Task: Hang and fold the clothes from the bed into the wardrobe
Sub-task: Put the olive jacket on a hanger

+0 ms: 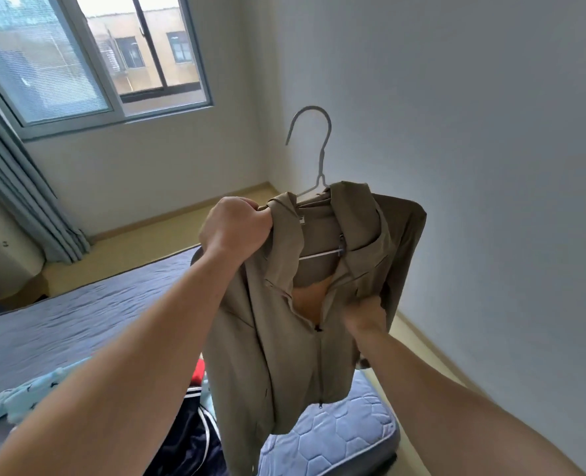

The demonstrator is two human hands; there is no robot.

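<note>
Holds the khaki jacket (260, 355) above the bed (79, 304), left hand (233, 228) clenched round one shoulder, right hand (367, 317) clutching the front by the zip, apparently to seat it on the wire hanger (319, 159).

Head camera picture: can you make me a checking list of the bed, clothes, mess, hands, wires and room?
Surface: bed, wrinkled grey-blue sheet.
Job's things: tan jacket on metal hanger, held up above the bed.
Clutter: light blue garment, navy garment, red item on the bed.
Grippers: left hand grips the jacket's shoulder; right hand grips its front.
Cables: nothing seen.
Surroundings: window, curtain, white walls.
</note>
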